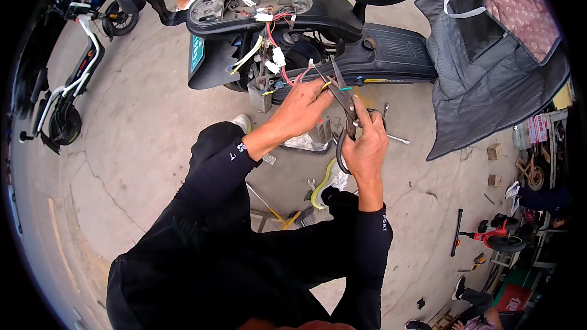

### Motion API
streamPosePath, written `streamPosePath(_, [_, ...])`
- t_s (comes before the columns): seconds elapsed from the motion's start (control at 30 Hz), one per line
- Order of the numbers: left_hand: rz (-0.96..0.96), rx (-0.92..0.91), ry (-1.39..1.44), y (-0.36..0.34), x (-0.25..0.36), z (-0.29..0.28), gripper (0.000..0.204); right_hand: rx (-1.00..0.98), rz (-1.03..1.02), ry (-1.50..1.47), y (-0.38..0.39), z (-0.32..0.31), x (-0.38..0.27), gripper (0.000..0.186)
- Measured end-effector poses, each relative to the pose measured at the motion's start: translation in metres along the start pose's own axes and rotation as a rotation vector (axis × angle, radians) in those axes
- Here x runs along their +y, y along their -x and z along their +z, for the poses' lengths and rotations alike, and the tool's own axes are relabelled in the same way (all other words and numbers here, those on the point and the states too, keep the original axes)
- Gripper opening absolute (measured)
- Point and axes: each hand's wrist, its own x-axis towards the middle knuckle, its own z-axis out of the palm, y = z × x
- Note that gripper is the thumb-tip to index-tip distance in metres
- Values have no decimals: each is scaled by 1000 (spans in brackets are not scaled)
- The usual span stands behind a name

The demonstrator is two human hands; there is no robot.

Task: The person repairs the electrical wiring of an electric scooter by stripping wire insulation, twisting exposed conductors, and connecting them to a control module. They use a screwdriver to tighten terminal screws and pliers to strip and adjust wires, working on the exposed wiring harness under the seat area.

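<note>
Yellow wire (326, 85) lies pinched by the left hand (299, 110), that grip seemingly steadying it beside the parted blades (339, 76); the right hand (367, 146) wraps its grip round the scissors (350, 110), near the scooter (397, 55), probably because the exposed wiring (285, 68) reaches only so far.

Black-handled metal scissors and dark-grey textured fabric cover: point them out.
Black-handled metal scissors (347, 103), head view: blade near pivot.
Dark-grey textured fabric cover (469, 88), head view: middle of grey panel.
</note>
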Motion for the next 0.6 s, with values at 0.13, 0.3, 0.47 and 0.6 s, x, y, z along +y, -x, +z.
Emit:
streamPosePath(0.13, [-14, 0, 40, -3, -5, 3, 30, -34, 62, -26, 0, -2, 1, 68])
streamPosePath(0.3, [-52, 2, 145, -6, -8, 6, 30, -165, 455, -829, 8, 11, 7, 72])
streamPosePath(0.47, [-6, 0, 135, -11, -15, 7, 30, -276, 698, -1121, 2, -8, -5, 74])
streamPosePath(0.6, [11, 3, 167, -14, -12, 12, 30, -292, 812, -1215, 2, -12, -9, 74])
